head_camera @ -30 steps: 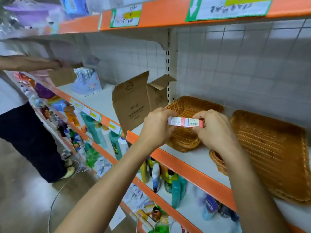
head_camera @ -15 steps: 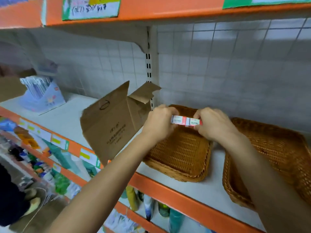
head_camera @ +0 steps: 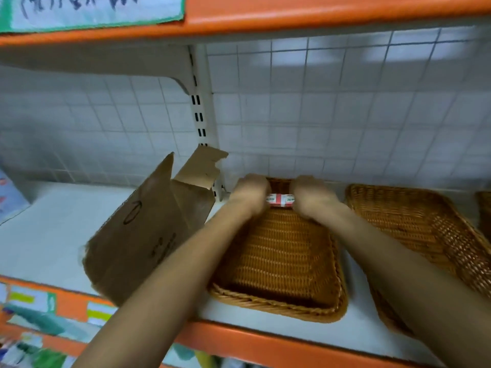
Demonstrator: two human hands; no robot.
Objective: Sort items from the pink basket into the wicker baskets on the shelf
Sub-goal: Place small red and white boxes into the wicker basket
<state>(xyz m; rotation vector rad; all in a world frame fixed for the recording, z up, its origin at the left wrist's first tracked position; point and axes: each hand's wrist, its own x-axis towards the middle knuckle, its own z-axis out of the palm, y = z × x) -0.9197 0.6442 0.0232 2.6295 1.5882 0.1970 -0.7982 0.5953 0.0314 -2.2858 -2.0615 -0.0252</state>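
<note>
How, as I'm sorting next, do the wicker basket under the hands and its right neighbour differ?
The left hand and right hand hold a small box over the left basket, not the right basket. A cardboard box flanks the left basket, not the right. Both look empty.

On the white shelf board (head_camera: 53,235)
A small red-and-white box (head_camera: 280,200) is at the 12 o'clock end of the rectangular brown wicker basket (head_camera: 281,261); a brown cardboard carton (head_camera: 138,235) stands at its 9 o'clock, a second wicker basket (head_camera: 414,229) at 3 o'clock.

A shop: orange-edged shelving (head_camera: 265,343) with price labels (head_camera: 98,313), a handwritten sign (head_camera: 93,9), bottled goods below.
</note>
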